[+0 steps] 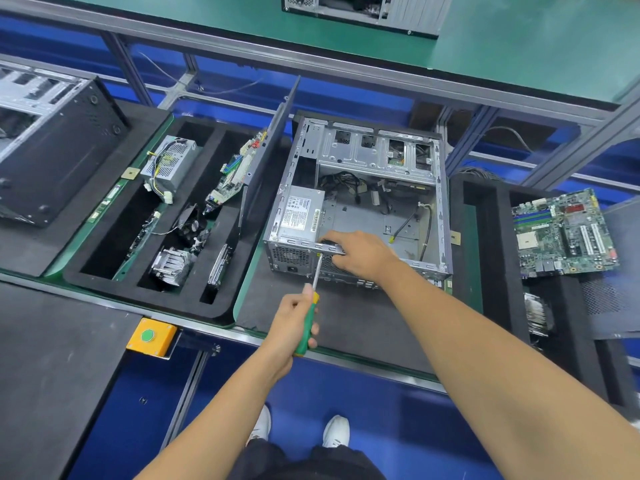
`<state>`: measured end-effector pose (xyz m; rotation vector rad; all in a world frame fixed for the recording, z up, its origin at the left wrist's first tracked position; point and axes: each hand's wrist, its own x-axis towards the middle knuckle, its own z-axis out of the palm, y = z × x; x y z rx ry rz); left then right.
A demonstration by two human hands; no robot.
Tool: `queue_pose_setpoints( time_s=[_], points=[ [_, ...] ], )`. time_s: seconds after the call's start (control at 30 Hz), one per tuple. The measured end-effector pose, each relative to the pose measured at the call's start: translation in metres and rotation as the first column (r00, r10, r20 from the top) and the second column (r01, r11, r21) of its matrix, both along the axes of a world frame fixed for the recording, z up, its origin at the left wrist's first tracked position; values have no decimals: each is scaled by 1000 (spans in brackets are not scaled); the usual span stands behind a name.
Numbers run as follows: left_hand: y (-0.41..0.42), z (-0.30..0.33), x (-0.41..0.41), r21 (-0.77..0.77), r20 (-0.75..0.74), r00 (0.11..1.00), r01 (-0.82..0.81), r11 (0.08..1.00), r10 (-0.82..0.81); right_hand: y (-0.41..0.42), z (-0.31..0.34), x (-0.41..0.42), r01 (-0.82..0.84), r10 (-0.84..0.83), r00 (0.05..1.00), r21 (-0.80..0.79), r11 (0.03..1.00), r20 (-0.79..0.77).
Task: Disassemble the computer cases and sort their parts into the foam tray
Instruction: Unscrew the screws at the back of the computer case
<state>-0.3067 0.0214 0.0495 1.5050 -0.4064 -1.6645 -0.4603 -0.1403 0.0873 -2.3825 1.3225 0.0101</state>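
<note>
At rear panel of computer case [360, 199]: keep left hand [294, 315] clamped on screwdriver [309, 311], tip square in screw; right hand [360, 256] gripping rim, steady.

I see a screwdriver [309, 318] with a green handle tipped yellow at both ends and a bare silver shaft. The open computer case [360, 199] is pale grey metal inside, its power supply [300, 213] silver with a white label. The foam tray [149, 216] at the bench's left is black; the bench top [467, 271] shows green at its edges. At the right edge lies a green motherboard [562, 233] with a red patch. At the near edge I see a yellow box [151, 337] with a green button.
</note>
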Motion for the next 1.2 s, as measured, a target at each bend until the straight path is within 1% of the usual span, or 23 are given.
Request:
queue_pose_setpoints(
  time_s=[0.1, 0.2, 0.27, 0.3, 0.37, 0.5, 0.57, 0.6, 0.67, 0.7, 0.77, 0.8, 0.87, 0.93, 1.0, 1.07, 1.2],
  points=[
    [6, -3, -4, -101, 164, 986, -22, 995, 39, 1, 0, 1, 4, -4, 1000, -5, 1000, 0],
    [8, -2, -5, -151, 268, 959, -48, 987, 88, 1, 0, 1, 11, -11, 1000, -2, 1000, 1],
    [10, 2, -7, -160, 291, 955, -17, 987, 64, 1, 0, 1, 7, -6, 1000, -7, 1000, 7],
    [11, 4, -9, -161, 273, 961, 4, 987, 40, 1, 1, 1, 7, -7, 1000, -10, 1000, 8],
    [12, 8, -11, -146, 177, 984, 15, 989, 11, 2, 2, 1, 15, -15, 1000, -18, 1000, 10],
    [9, 15, -8, -2, -38, 999, -33, 999, 33, 2, 2, 1, 5, -4, 1000, -24, 1000, 8],
    [6, 14, -3, 58, -140, 990, -15, 998, 23, 1, 1, 0, 8, -7, 1000, -20, 1000, 10],
    [5, 13, -1, 62, -161, 987, -2, 998, 12, 1, 1, 0, 9, -9, 1000, -19, 1000, 12],
    [2, 11, 4, 45, -132, 991, 19, 999, -13, 1, 1, 1, 5, -5, 1000, -16, 1000, 15],
    [0, 10, 5, 33, -79, 996, 35, 999, -33, 2, 1, 1, 4, -4, 1000, -14, 1000, 16],
    [0, 9, 3, 15, 73, 996, 47, 999, -48, 2, 2, 1, 8, -8, 1000, -9, 1000, 17],
    [1, 8, 0, 0, 134, 991, 19, 1000, -19, 2, 2, 0, 10, -10, 1000, -8, 1000, 17],
    [4, 4, -4, -57, 172, 983, -53, 997, 62, 2, 1, 1, 11, -11, 1000, -14, 1000, 22],
    [6, 5, -5, -99, 157, 985, -48, 994, 63, 2, 2, 1, 17, -16, 1000, -9, 1000, 24],
    [8, 8, -6, -112, 93, 995, -17, 994, 27, 2, 3, 1, 24, -24, 999, -5, 1000, 24],
    [12, 11, -9, -83, 6, 1000, -6, 997, 7, 2, 2, 1, 24, -24, 999, -12, 1000, 25],
    [8, 10, -3, 4, -101, 995, 19, 1000, -19, 2, 2, 0, 16, -16, 1000, -4, 1000, 23]
  ],
)
